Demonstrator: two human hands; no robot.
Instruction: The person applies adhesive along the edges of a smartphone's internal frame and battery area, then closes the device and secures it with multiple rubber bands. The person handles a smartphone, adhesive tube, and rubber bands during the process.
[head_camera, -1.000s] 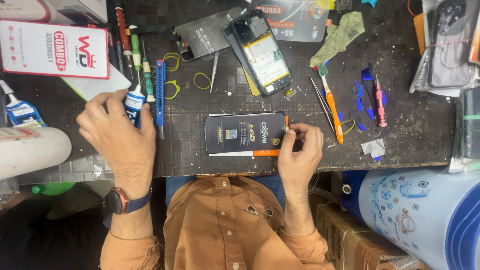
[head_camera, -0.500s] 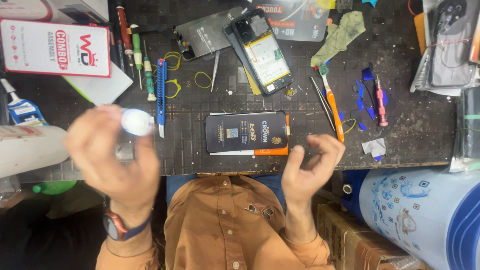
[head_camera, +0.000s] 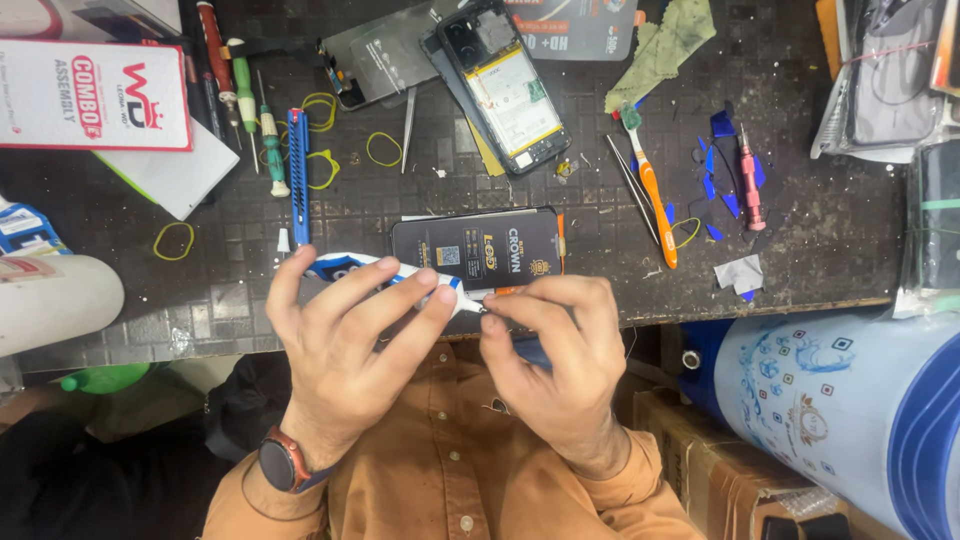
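My left hand (head_camera: 350, 345) holds a small white and blue glue tube (head_camera: 395, 274), its nozzle pointing right. My right hand (head_camera: 555, 355) pinches the tip of that nozzle with thumb and forefinger. Both hands hover at the near edge of the dark work mat (head_camera: 480, 210), just in front of a black battery pack (head_camera: 480, 250) with an orange edge. An opened phone (head_camera: 505, 85) with its battery showing lies farther back.
Screwdrivers (head_camera: 245, 90), a blue tool (head_camera: 298, 170), tweezers (head_camera: 630, 200), an orange toothbrush (head_camera: 655, 190) and yellow rubber bands lie on the mat. A white and red box (head_camera: 95, 95) sits at back left. A large blue and white jug (head_camera: 850, 400) stands at right.
My left hand lifted the tube from the mat's left side and brought it to the middle. My right hand left the battery pack and took hold of the tube's tip.
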